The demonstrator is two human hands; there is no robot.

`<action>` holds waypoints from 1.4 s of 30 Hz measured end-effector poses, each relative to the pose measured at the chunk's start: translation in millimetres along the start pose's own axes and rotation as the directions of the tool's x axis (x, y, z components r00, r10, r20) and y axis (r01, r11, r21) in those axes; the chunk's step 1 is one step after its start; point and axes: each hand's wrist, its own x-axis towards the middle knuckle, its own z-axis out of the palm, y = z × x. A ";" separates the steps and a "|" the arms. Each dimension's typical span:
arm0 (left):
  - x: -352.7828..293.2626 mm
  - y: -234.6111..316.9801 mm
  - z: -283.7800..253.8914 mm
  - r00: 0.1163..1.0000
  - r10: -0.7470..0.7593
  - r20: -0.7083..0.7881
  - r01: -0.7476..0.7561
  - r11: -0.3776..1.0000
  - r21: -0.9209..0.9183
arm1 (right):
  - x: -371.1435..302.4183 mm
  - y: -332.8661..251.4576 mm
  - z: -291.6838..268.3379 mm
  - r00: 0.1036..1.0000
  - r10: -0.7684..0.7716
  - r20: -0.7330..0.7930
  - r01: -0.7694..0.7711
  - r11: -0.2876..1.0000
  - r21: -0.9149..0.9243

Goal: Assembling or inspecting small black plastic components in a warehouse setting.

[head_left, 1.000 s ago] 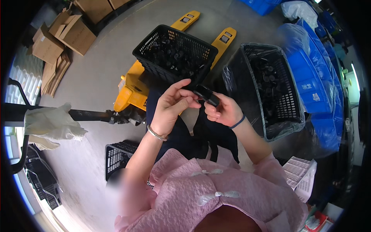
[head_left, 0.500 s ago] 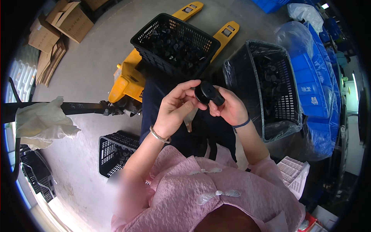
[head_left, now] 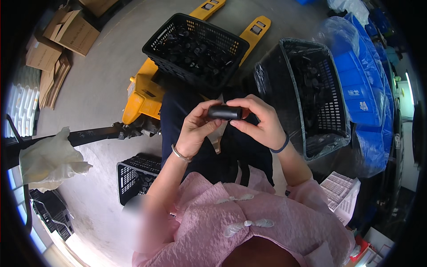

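Part: I hold a short black cylinder (head_left: 224,112) level over my lap, just below the near basket (head_left: 195,48).
Left hand (head_left: 195,131): my thumb and fingers pinch the cylinder's left end, closed on it.
Right hand (head_left: 260,120): curled around the right end, fingertips on top, thumb under; both hands grip the same piece.
Doing it well: I judge it best to keep the piece level and close to me, pinch the ends only so the middle stays in view, and turn it slowly between my fingertips.
Baskets: three black mesh ones — the near basket on the yellow pallet jack (head_left: 142,95), a lined one (head_left: 311,93) to its right, a small one (head_left: 133,175) below left of it.
Loose parts: too many dark pieces in the near basket to count; the lined one probably holds the same kind.
Blue crates (head_left: 364,93): a stack, right of the lined basket.
Cardboard boxes (head_left: 66,33): several, far left of the near basket.
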 end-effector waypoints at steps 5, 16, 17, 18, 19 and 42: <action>16.8 -6.6 0.6 0.999 0.029 -0.026 -0.025 0.988 0.155 | -1.0 6.5 -10.2 0.997 -0.005 -0.081 0.000 0.998 -0.062; 87.0 -46.4 -47.8 0.891 -0.388 -0.236 0.455 0.765 0.455 | -19.0 68.4 -162.0 0.822 -0.088 -0.563 -0.470 0.455 -0.756; 100.5 -54.0 -56.6 0.889 -0.370 -0.271 0.457 0.768 0.448 | -1.9 76.2 -153.7 0.854 -0.056 -0.518 -0.412 0.536 -0.737; 113.4 -60.2 -69.4 0.884 -0.352 -0.308 0.460 0.770 0.443 | 23.8 78.2 -135.0 0.863 0.124 -0.490 -0.428 0.695 -0.577; 128.7 -63.8 -83.0 0.883 -0.352 -0.311 0.462 0.768 0.443 | 45.6 94.0 -120.9 0.924 0.149 -0.352 -0.320 0.805 -0.499; 420.8 -175.2 -384.4 0.370 -0.319 -0.872 0.754 0.652 0.082 | 331.5 553.5 146.2 0.525 0.849 0.056 -0.830 0.497 0.253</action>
